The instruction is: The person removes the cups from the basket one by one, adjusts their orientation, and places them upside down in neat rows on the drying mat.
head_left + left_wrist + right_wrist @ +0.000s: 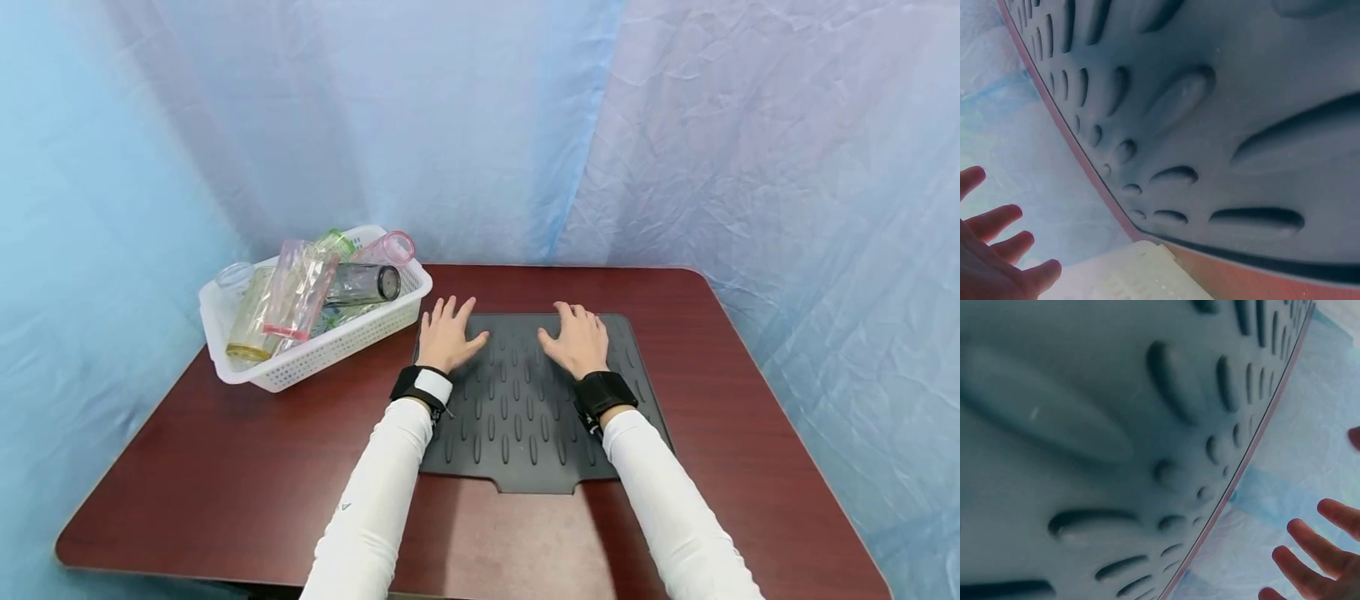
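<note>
A dark grey mat (517,417) with raised oval ridges lies on the table. Over its upper left corner is the left hand (448,337), fingers spread and holding nothing. The right hand (579,340) is over the upper right part, its fingers also apart and empty. In the left wrist view the left hand (1004,250) shows at the lower left beside the ridged mat (1210,137). The right wrist view has the right hand (1322,556) at the lower right, near the mat (1085,487). Whether the palms touch the mat cannot be told.
At the table's back left stands a white perforated basket (330,350). It holds several clear and tinted containers, a dark grey cup (360,284) and a clear bag with a red edge (300,292). Blue curtains (480,125) hang behind the reddish-brown table (225,475).
</note>
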`<state>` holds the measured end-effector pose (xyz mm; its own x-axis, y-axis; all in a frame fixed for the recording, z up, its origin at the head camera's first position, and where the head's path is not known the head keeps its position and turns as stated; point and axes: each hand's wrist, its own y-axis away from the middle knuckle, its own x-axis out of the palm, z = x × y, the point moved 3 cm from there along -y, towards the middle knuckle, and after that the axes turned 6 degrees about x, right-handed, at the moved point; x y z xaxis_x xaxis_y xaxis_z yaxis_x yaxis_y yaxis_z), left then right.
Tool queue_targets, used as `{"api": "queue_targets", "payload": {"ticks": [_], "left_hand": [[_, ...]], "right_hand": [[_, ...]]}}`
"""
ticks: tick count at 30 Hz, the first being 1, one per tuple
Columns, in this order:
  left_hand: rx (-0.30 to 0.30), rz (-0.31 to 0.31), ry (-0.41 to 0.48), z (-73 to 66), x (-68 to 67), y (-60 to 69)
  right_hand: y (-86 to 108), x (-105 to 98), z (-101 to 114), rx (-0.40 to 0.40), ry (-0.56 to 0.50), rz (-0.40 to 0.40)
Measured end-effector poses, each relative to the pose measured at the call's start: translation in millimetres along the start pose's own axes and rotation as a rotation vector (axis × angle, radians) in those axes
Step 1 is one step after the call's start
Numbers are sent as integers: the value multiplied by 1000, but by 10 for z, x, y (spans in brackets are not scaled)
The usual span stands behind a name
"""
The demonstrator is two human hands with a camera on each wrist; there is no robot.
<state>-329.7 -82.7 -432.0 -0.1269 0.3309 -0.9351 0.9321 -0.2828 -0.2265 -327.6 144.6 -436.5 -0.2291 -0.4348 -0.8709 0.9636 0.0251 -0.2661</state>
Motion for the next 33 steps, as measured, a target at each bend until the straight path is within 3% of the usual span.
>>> {"api": "queue_targets", "payload": {"ticks": [6,13,18,26,33], "left_hand": [[23,8,-26,-18,-29,28],[14,24,20,2,-58,108],[22,14,41,75,-169,213],[49,-87,64,212,-463,394],[116,-138,98,214,-603,479]], "right_hand": [[78,-93,91,-25,24,0],[171,-166,86,-8,15,54],[206,-166,53,-8,14,69],[226,-162,-45,16,19,78],[286,-234,-106,43,24,64]]}}
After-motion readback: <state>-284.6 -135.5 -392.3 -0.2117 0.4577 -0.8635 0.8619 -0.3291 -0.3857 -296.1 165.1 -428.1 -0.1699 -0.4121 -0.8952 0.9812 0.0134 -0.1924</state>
